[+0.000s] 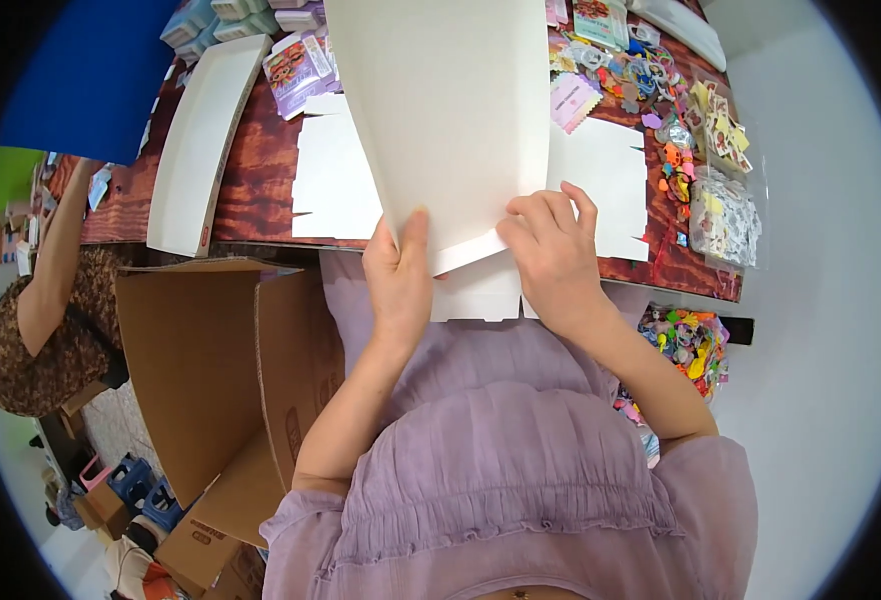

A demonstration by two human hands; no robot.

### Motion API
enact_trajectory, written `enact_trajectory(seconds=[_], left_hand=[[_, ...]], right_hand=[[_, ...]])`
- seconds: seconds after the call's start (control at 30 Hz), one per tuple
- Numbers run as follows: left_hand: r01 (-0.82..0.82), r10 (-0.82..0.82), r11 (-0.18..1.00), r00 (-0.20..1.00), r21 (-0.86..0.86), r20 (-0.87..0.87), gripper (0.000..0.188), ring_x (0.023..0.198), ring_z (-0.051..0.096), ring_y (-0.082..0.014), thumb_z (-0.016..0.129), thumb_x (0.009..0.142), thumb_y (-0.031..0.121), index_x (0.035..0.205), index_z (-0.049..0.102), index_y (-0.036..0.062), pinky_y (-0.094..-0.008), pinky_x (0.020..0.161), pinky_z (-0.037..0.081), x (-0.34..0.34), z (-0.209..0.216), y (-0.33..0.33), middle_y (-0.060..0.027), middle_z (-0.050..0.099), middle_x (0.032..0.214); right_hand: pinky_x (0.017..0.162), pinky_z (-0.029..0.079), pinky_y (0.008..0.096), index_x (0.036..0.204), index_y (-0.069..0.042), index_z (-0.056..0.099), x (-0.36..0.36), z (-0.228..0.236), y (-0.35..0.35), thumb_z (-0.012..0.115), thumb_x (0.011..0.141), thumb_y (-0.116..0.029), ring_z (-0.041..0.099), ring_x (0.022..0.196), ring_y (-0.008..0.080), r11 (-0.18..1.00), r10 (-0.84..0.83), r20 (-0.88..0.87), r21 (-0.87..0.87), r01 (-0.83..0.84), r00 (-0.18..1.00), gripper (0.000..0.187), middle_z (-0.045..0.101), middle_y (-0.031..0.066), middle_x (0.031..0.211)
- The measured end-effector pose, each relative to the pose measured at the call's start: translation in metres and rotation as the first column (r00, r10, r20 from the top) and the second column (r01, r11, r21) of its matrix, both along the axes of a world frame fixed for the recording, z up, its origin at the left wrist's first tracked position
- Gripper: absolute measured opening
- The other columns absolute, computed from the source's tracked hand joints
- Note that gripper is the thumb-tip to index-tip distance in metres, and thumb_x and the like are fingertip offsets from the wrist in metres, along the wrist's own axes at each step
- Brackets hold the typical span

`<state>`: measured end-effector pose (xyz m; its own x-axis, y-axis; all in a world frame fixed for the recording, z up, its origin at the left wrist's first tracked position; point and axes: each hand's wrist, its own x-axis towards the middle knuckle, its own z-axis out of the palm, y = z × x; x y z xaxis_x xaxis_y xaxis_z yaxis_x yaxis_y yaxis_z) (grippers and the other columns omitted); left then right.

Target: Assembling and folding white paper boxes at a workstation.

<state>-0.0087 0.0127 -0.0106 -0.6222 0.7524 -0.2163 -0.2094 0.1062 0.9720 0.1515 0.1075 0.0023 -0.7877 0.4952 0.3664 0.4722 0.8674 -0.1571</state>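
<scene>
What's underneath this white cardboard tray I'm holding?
Notched white card shows on either side of the white cardboard tray, on the wood-grain table. The tray hides the middle, so whether it's one sheet can't be seen.

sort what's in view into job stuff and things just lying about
Seemingly in the job:
- part-folded white cardboard tray, held by left hand and right hand
- flat white notched cardboard
- long shallow white cardboard tray

Apparently lying about:
- small multicoloured plastic trinkets
- open brown cardboard box
- blue plastic stools

Open brown carton (193, 375), blue stools (133, 482), colourful trinkets (699, 345), pale wall (811, 350).
</scene>
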Motion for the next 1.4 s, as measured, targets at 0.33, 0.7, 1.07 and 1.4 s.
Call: enact_trajectory(seconds=[0.33, 0.7, 1.07, 1.4], left_hand=[[0.005, -0.005, 0.999, 1.000, 0.040, -0.001, 0.028, 0.070, 0.058, -0.0050, 0.055, 0.110, 0.024, 0.117, 0.065, -0.0008, -0.0246, 0.054, 0.052, 0.008, 0.007, 0.001, -0.0003, 0.064, 0.087], [-0.044, 0.042, 0.998, 0.998, 0.042, 0.055, 0.023, 0.071, 0.056, -0.0044, 0.054, 0.110, 0.019, 0.111, 0.065, 0.0000, -0.0246, 0.055, 0.053, 0.008, 0.000, 0.016, 0.0002, 0.063, 0.088], [-0.055, 0.050, 0.997, 0.992, 0.044, 0.117, 0.045, 0.112, 0.059, -0.0153, 0.048, 0.112, 0.031, 0.139, 0.053, -0.0033, -0.0323, 0.099, 0.049, 0.007, -0.007, 0.003, -0.0085, 0.062, 0.127], [-0.186, 0.063, 0.939, 0.920, 0.288, 0.388, 0.047, 0.107, 0.064, -0.0167, 0.035, 0.116, 0.040, 0.129, 0.056, -0.0003, -0.0336, 0.093, 0.053, -0.011, 0.017, 0.051, -0.0089, 0.066, 0.120]], right_hand=[[0.113, 0.032, 0.0576, 0.090, -0.005, 0.066, -0.009, -0.010, -0.001, 0.063, 0.077, 0.003, 0.055, 0.116, 0.0291, 0.994, 0.005, -0.071, -0.109, -0.013, 0.997, 0.015, 0.058, 0.0084, 0.106], [0.115, 0.030, 0.0587, 0.093, -0.003, 0.065, -0.016, -0.030, -0.006, 0.063, 0.077, 0.001, 0.055, 0.124, 0.0312, 0.998, -0.065, -0.122, 0.001, 0.066, 0.990, 0.017, 0.060, 0.0103, 0.108], [0.095, 0.045, 0.0455, 0.094, -0.006, 0.062, -0.019, -0.003, -0.015, 0.061, 0.081, -0.014, 0.058, 0.098, 0.0269, 0.973, 0.225, -0.114, 0.083, -0.216, 0.968, 0.016, 0.060, 0.0090, 0.101], [0.080, 0.045, 0.0351, 0.095, -0.010, 0.061, -0.018, 0.023, 0.008, 0.063, 0.080, -0.016, 0.057, 0.089, 0.0219, 0.908, 0.414, -0.012, 0.076, -0.412, 0.910, 0.016, 0.057, 0.0044, 0.093]])
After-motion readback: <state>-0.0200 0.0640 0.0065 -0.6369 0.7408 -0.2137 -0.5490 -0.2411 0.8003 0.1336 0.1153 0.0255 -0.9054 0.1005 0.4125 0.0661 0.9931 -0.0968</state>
